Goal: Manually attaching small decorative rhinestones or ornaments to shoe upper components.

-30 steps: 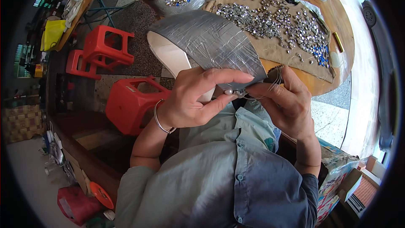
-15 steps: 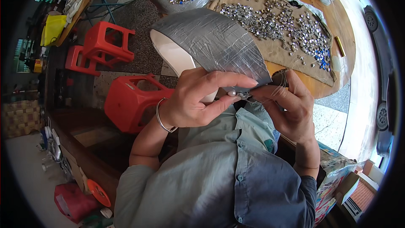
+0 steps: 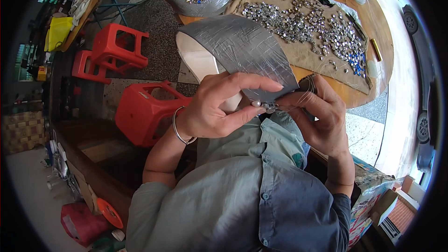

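A silvery curved band (image 3: 242, 46) arches before me, its near edge pinched in my left hand (image 3: 210, 107) beside a pearl (image 3: 256, 104) — stringing, I judge, with slack strands (image 3: 306, 98) to draw clear next — my right hand's (image 3: 324, 116) grip hidden, stone-strewn cloth (image 3: 301, 59) beyond.

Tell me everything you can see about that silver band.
The silver band is wide and bent into an arch, its outer face shiny and crinkled like metallic fabric, its inside smooth and cream. It is held up by its near end in the left hand; a pearly bead and clear gems show there, attachment unclear. The right hand is at that end too.
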{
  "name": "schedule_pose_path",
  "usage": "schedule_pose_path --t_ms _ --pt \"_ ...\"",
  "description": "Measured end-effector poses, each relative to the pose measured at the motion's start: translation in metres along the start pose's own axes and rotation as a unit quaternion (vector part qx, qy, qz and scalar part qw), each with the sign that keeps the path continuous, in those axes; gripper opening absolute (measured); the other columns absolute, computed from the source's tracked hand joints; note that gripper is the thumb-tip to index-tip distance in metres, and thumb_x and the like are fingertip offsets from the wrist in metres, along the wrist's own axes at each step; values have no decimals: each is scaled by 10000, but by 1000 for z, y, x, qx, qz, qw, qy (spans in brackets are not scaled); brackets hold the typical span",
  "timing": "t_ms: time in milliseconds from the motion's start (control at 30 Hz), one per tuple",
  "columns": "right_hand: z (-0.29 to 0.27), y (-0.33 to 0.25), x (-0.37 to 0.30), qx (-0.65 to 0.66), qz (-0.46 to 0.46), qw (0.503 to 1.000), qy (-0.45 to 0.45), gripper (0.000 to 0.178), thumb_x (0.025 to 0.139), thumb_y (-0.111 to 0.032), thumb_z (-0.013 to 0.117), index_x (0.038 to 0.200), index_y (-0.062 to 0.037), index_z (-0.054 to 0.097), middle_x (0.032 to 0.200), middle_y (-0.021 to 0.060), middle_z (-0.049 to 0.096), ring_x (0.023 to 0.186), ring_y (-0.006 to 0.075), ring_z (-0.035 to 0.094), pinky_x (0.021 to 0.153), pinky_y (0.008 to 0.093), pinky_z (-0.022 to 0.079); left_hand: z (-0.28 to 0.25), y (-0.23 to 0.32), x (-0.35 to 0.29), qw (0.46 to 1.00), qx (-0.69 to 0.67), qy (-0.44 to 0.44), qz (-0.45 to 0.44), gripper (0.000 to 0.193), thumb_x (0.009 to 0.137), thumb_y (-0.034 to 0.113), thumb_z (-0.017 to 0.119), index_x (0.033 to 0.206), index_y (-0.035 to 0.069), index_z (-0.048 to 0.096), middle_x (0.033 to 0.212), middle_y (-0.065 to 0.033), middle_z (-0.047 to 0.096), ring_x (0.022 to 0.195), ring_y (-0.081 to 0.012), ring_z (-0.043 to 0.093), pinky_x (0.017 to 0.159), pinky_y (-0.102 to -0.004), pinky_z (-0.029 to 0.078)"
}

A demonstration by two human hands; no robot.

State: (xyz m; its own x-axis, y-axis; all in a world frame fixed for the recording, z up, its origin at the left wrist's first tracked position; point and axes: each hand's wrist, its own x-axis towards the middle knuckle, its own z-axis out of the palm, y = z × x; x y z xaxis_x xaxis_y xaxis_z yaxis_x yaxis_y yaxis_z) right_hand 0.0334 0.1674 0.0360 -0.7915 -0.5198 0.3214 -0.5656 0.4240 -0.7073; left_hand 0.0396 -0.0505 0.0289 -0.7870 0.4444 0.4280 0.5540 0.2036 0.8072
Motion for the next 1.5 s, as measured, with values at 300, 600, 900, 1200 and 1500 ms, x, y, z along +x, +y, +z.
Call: schedule_pose_path --t_ms 300,600,900,1200,1500 --pt "-62 56 -12 21 63 943 326 68 855 -67 541 882 -34 595 1100 145 536 840 89 533 638 151 381 -17 -24 -9 906 -326 -27 -269 529 721 -67 639 1211 -36 444 1092 -66 555 981 -97 538 859 -248 433" --pt "41 27 16 -148 -276 950 -2 277 659 -79 621 913 -143 529 815 7 552 833 213 579 801 416 430 -10 -25 -6 892 -337 -46 -296 614 717 -32 699 1254 -8 403 1117 -70 544 1031 -130 524 886 -269 427" --pt "45 23 1 91 -102 991 6 167 743 0 612 887 -57 551 700 59 561 521 232 552 438 317 416 -8 -24 -8 904 -353 -12 -242 626 704 -52 696 1240 10 379 1110 -67 534 1038 -128 512 890 -266 415" --pt "35 23 -2 78 -123 989 7 284 645 33 615 910 -67 589 602 39 497 492 207 517 414 317 384 -8 -23 -12 937 -308 -22 -163 664 680 -80 696 1246 6 360 1126 -75 504 1038 -136 503 890 -271 408" --pt "30 19 -2 81 -118 990 -5 312 631 49 602 919 -70 596 580 36 428 489 209 494 415 321 374 -6 -24 -16 937 -320 -7 -143 637 665 -102 696 1206 7 380 1114 -79 510 1011 -131 515 852 -256 421"
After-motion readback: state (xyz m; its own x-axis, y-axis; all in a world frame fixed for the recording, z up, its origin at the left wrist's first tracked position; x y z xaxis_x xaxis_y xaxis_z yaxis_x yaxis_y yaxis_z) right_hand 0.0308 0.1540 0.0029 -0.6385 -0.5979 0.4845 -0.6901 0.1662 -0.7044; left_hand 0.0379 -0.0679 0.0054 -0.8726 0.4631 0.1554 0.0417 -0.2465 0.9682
